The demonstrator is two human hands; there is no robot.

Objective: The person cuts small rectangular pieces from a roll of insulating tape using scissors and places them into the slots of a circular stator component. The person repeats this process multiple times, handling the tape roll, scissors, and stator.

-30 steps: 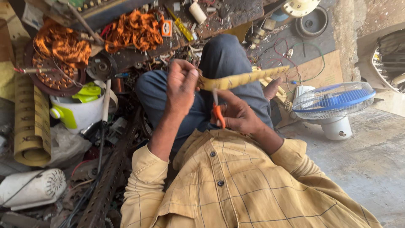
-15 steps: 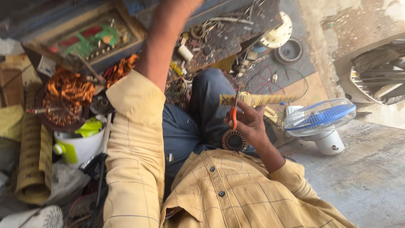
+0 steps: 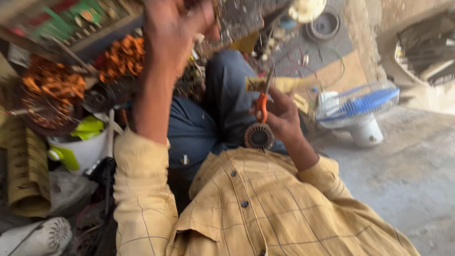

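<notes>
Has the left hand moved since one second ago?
Yes. The left hand rose from the lap, away from the knee, toward the cluttered workbench above.

- A small blue and white table fan (image 3: pixel 356 111) stands on the concrete floor (image 3: pixel 417 180) at the right of the frame.
- Orange copper windings (image 3: pixel 52 85) lie at the upper left.
- A white bucket (image 3: pixel 83 154) with green parts is at the left.
</notes>
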